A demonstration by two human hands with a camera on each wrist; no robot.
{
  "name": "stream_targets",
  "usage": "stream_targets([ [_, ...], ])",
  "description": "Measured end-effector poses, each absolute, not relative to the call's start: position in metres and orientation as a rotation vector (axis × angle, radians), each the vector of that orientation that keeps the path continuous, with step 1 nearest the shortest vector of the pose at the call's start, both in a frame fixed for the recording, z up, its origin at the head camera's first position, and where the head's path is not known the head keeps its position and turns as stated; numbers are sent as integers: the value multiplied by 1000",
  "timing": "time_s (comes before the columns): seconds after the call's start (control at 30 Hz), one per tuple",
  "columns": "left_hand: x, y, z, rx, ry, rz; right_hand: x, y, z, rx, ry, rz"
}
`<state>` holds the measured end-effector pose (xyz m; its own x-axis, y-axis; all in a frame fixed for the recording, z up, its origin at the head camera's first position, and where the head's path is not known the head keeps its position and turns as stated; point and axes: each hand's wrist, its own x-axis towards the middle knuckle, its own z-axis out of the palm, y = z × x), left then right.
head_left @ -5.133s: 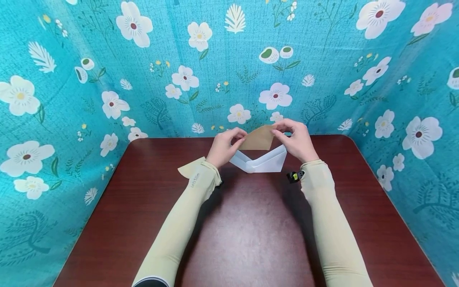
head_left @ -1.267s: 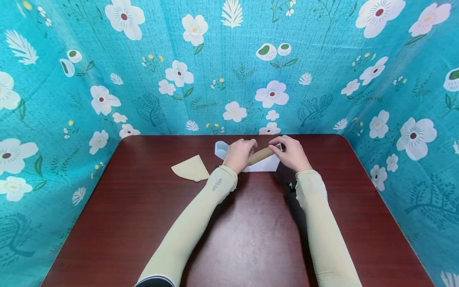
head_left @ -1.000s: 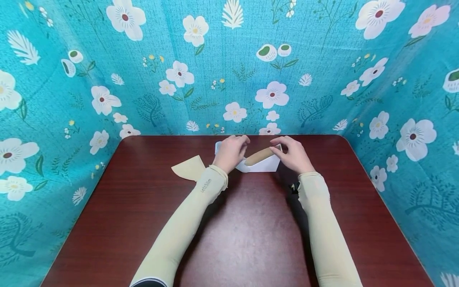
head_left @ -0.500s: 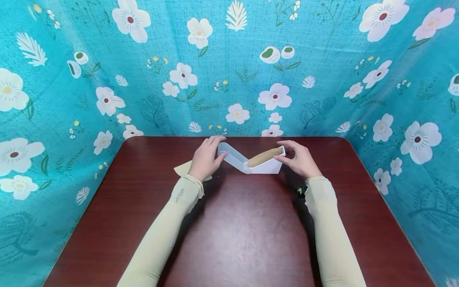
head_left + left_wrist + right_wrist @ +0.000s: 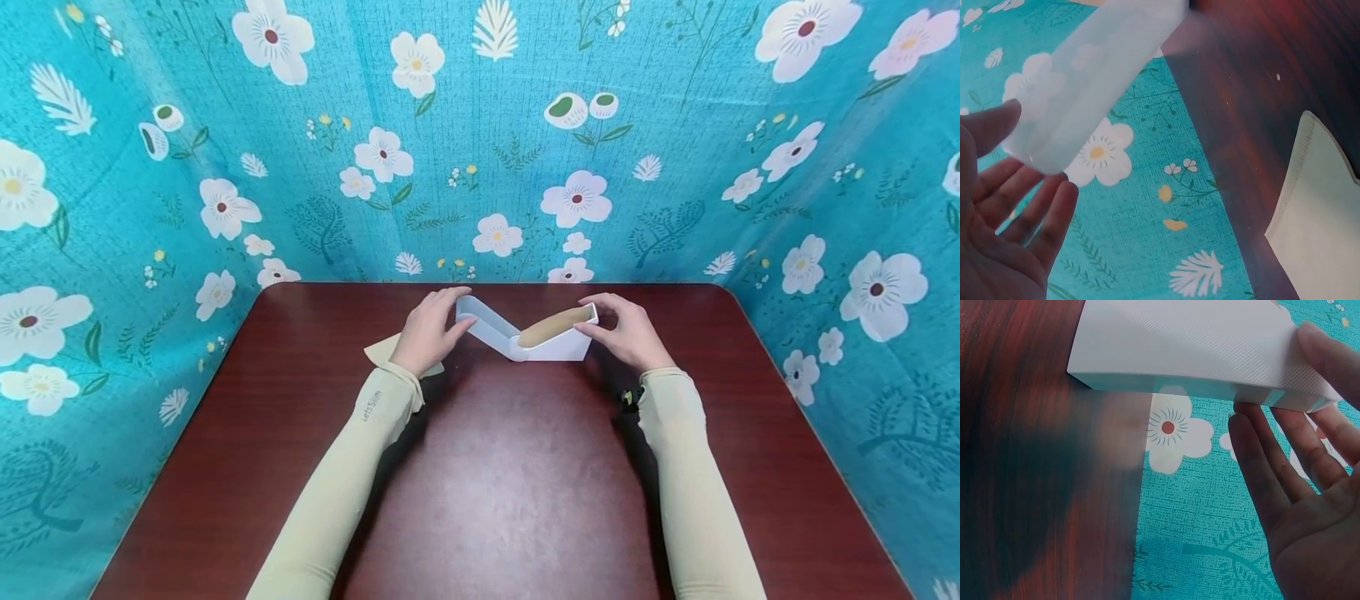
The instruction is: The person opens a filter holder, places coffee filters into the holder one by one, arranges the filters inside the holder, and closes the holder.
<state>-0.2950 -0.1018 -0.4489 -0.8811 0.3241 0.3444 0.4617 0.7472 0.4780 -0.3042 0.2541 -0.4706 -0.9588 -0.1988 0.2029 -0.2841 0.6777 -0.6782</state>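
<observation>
A white filter box [image 5: 558, 343] stands on the table near its back edge, its translucent lid [image 5: 487, 323] swung out to the left. Brown coffee filters [image 5: 555, 326] sit inside the box part, their curved edge showing. My left hand [image 5: 429, 332] holds the free end of the lid between thumb and fingers; the left wrist view shows the thumb [image 5: 997, 125] on one side of it. With thumb and fingers on either side, my right hand [image 5: 626, 332] grips the right end of the box. A pale fan-shaped paper coffee filter [image 5: 1322, 206] lies beside my left hand, partly hidden by it.
The dark red-brown table [image 5: 495, 467] stretches toward me from the box. A blue flowered cloth [image 5: 480, 150] hangs close behind the table and along both sides.
Both hands held the brown filters above the box; these now sit inside it. My left hand has moved left to the lid, while my right has shifted onto the box end.
</observation>
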Motion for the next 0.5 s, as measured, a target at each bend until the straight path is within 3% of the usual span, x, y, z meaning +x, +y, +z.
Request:
stream_targets([
  [0.23, -297, -129, -455, -644, -2681, -1018, -305, 252, -472, 402, -2775, 1148],
  [0.5, -305, -185, -478, -445, -2821, -864, -302, 243, -461, 478, -2686, 1056],
])
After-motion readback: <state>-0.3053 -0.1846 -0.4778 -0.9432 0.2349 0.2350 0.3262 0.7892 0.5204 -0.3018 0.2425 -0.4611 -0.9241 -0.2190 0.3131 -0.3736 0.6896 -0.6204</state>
